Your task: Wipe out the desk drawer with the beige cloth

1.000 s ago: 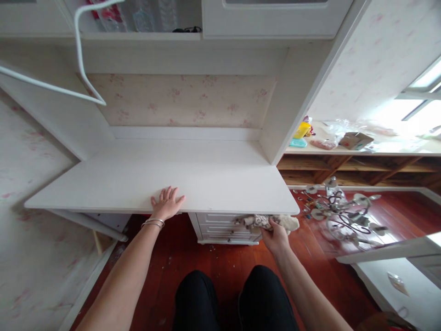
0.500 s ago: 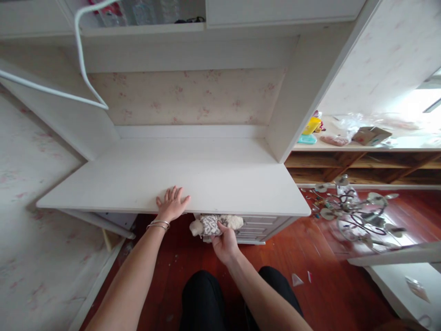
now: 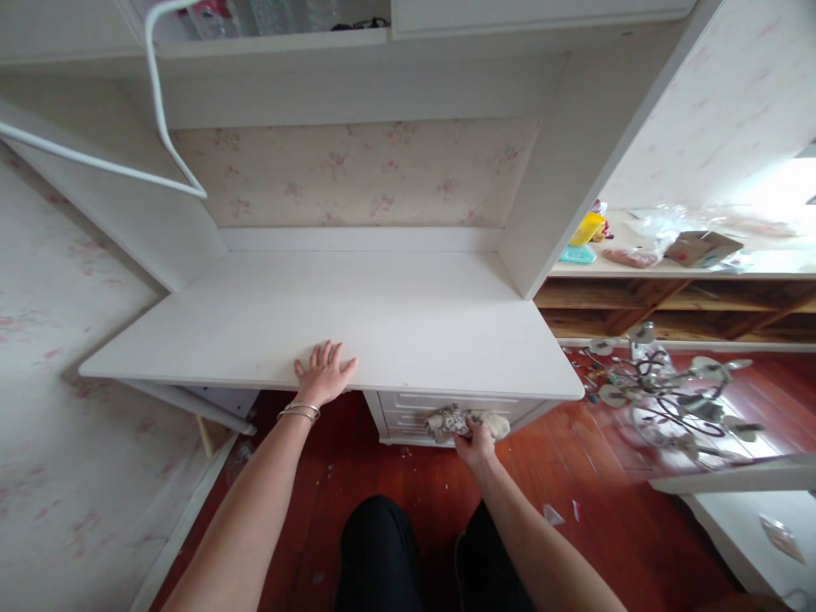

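Note:
My left hand [image 3: 324,374] lies flat near the front edge of the white desk [image 3: 382,314], fingers spread, with nothing in it. Bracelets circle that wrist. My right hand [image 3: 477,444] is below the desktop, wrapped round a bunched cloth [image 3: 450,421], cream with a grey-brown pattern. The cloth is in front of the white drawers [image 3: 395,408] under the desk's right side. Whether it touches the drawer fronts I cannot tell.
A chandelier [image 3: 682,399] lies on the red wooden floor [image 3: 561,561] at the right. Behind it stands a low wooden shelf [image 3: 592,296] with bags and a cardboard box [image 3: 701,248]. A white cable [image 3: 153,85] hangs at upper left.
My right hand has moved to the right with the cloth, from the drawers' left edge to across their front. My left hand stays on the desktop.

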Motion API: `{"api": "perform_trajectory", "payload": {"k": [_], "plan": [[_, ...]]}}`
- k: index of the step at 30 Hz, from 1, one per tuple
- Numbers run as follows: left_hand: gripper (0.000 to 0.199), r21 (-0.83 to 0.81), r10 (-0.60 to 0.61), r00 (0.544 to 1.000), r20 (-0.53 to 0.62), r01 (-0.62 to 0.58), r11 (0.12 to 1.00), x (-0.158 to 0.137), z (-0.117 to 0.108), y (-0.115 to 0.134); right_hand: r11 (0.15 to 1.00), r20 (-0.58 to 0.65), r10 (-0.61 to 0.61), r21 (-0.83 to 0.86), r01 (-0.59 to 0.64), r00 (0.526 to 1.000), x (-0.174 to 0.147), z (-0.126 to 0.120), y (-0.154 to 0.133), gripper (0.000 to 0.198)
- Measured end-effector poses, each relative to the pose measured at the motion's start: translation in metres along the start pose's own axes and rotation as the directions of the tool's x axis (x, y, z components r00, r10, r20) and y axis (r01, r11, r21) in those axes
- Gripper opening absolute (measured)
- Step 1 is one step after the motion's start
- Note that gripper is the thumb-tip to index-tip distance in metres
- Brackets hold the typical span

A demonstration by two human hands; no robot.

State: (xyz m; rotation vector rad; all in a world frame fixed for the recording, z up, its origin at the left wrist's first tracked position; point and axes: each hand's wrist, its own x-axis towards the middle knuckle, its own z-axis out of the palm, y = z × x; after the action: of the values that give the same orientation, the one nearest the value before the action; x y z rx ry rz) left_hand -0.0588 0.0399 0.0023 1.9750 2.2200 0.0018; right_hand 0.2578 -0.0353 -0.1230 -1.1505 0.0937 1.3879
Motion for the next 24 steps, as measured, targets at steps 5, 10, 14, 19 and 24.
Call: {"api": "perform_trajectory", "payload": {"k": [5, 10, 14, 19, 24], "plan": [[0.074, -0.009, 0.001, 1.000, -0.005, -0.001, 1.000, 0.000, 0.001, 0.000, 0.998, -0.146, -0.035, 0.050, 0.042, 0.989, 0.004, -0.029, -0.061, 0.040], [0.075, 0.009, 0.006, 1.000, -0.023, -0.006, 1.000, 0.000, 0.002, -0.002, 0.984, -0.109, -0.078, 0.149, 0.094, 0.991, -0.024, -0.027, -0.092, 0.036], [0.075, 0.028, 0.006, 0.999, -0.032, -0.005, 1.000, 0.000, 0.004, -0.002, 0.979, -0.054, -0.022, 0.203, 0.032, 0.998, -0.054, -0.008, -0.090, 0.029], [0.073, 0.032, -0.001, 0.999, -0.038, 0.002, 0.999, 0.000, 0.004, -0.001, 0.970, 0.077, 0.125, 0.199, -0.138, 0.989, -0.080, 0.031, -0.041, 0.029], [0.073, 0.026, -0.002, 0.999, -0.041, 0.003, 1.000, -0.002, 0.002, 0.000, 0.955, 0.227, 0.204, 0.169, -0.245, 0.952, -0.088, 0.067, 0.022, 0.030]]}}
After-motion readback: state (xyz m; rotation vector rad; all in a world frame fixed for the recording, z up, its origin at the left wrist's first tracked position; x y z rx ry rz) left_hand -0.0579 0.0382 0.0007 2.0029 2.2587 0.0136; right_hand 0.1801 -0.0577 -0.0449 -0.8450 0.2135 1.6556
